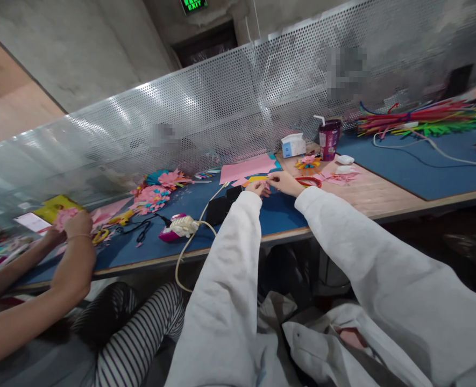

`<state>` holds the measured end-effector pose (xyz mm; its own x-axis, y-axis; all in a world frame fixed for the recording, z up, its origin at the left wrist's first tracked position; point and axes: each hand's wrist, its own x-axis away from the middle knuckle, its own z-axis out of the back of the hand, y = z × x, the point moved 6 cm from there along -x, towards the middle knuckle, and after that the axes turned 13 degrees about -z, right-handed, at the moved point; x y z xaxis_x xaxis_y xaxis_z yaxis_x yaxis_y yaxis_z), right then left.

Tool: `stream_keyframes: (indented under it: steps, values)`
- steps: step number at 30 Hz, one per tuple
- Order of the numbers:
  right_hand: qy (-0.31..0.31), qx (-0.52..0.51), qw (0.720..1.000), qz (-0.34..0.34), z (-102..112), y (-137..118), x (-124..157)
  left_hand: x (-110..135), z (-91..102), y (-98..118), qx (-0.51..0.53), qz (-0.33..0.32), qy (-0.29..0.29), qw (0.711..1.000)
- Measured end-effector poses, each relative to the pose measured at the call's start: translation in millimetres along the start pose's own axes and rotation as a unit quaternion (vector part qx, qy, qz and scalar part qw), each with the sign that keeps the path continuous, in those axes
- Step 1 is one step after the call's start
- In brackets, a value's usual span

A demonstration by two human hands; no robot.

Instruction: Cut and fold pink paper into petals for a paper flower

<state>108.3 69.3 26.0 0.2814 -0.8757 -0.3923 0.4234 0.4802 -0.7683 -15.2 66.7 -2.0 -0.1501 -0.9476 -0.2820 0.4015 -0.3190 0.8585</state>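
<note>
From the head camera, a person in pale grey-white sleeves is reaching forward over a blue mat (pixel 283 216) on a long wooden-edged table. The left hand (pixel 257 188) is curling nearly closed, its fingertips pinching a small pink paper piece (pixel 265 184) whose exact shape is too small to tell. The right hand (pixel 285 183) is bringing thumb and fingers together on the same piece from the other side, so the piece is sitting between the two hands, above the mat. Just beyond them, a flat yellow paper piece (pixel 257 178) is lying near a large pink paper sheet (pixel 246 169). Red looped handles (pixel 311 182) are resting just beside the right hand. Farther back, an orange-and-pink paper flower (pixel 308 162), a white-and-blue tissue pack (pixel 293 145) and a purple cup with a white straw (pixel 329 141) are standing or lying near a perforated metal screen (pixel 217 102). To the left, pink, orange and blue paper flowers (pixel 151 199) are lying in a heap, and a co-worker's hands (pixel 78 224) are holding a pink paper flower (pixel 65 216).
</note>
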Motion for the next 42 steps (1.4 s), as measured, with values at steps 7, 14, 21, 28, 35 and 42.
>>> stream_keyframes:
  steps: [7, 14, 21, 28, 35, 42]
  values:
    - [-0.063, -0.045, 0.997, -0.031, -3, 9, -3, -2, 1.2, -3, 0.021, -0.011, 0.004, 1.000]
    - [0.016, 0.051, 0.998, 0.036, 0, -1, -2, -1, 0.9, -3, -0.001, 0.003, 0.006, 1.000]
    - [0.036, 0.064, 0.997, 0.020, 2, -7, 2, 3, 0.6, 3, 0.005, -0.009, 0.010, 1.000]
    - [-0.016, -0.003, 0.999, 0.028, 1, -3, 1, 9, -2.2, 9, 0.013, -0.027, -0.010, 0.999]
    - [-0.025, -0.027, 0.999, 0.016, 0, 0, 0, 9, -2.5, 8, 0.005, -0.030, -0.023, 0.999]
    - [-0.012, -0.023, 0.999, 0.021, 0, 1, 0, 4, -4.7, 5, -0.002, -0.015, -0.028, 1.000]
